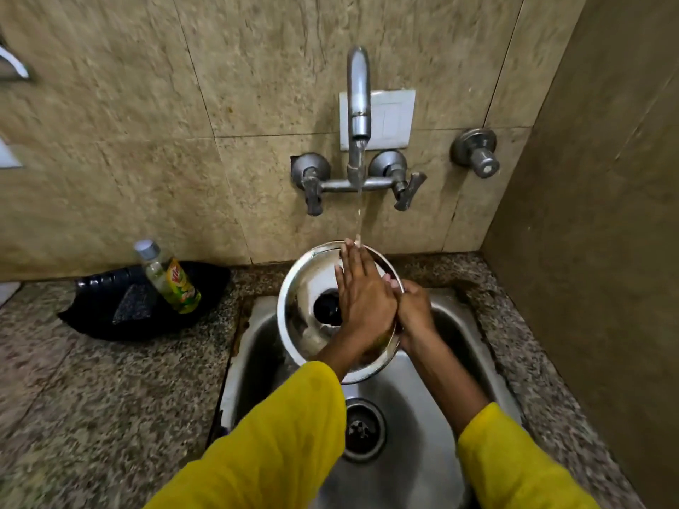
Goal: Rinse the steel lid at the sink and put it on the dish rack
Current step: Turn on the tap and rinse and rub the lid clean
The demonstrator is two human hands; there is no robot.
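Observation:
A round steel lid with a black knob at its centre is held tilted over the steel sink. My right hand grips its right rim. My left hand lies flat across the lid's face, fingers spread and stretched toward the far rim. A thin stream of water falls from the wall tap onto my left fingertips and the lid's top edge. No dish rack is in view.
A black tray on the granite counter at the left holds a dish soap bottle and a scrub pad. Two tap handles flank the spout. A wall closes the right side. The sink drain is open.

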